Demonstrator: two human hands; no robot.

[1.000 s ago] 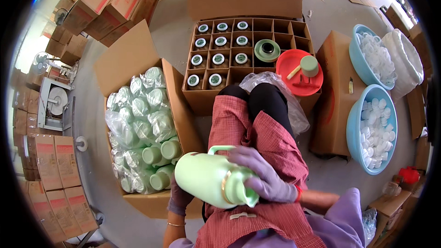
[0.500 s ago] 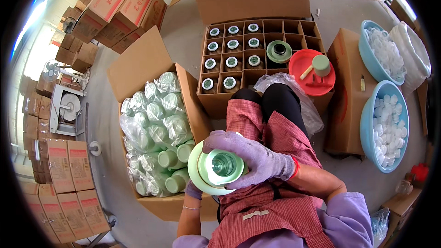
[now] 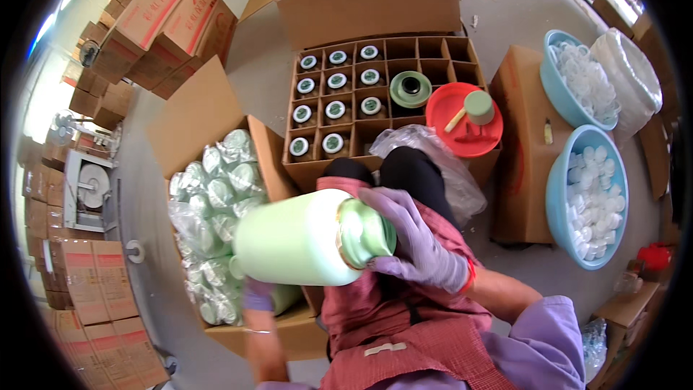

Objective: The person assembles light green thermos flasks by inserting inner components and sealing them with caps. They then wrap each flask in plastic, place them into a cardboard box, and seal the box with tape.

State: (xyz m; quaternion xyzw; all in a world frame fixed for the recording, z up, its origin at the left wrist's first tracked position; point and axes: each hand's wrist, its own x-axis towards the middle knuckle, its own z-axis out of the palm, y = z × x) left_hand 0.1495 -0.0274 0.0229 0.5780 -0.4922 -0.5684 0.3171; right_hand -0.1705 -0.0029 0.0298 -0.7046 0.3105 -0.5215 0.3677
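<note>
A pale green thermos flask [image 3: 296,238] lies tilted on its side above my lap, its neck turned to the right. My right hand [image 3: 429,256], in a grey-purple glove, grips the neck between thumb and fingers. Under the flask's base end my gloved left hand [image 3: 258,295] supports it; its fingers are hidden and blurred. Below and left, an open carton [image 3: 268,155] holds several pale green flask bodies [image 3: 220,191] in clear plastic.
Ahead stands a partitioned carton [image 3: 317,175] of white-capped bottles and one green flask [image 3: 410,97] with a black top. A red plate [image 3: 462,143] carries a green cup [image 3: 478,107]. Two blue basins [image 3: 557,198] at right hold white plastic parts. Crumpled clear plastic [image 3: 462,202] lies by my knee.
The flask has tipped from mouth toward me to lying sideways, its base swinging left. My right hand has moved a little right; my left hand has moved left with the base.
</note>
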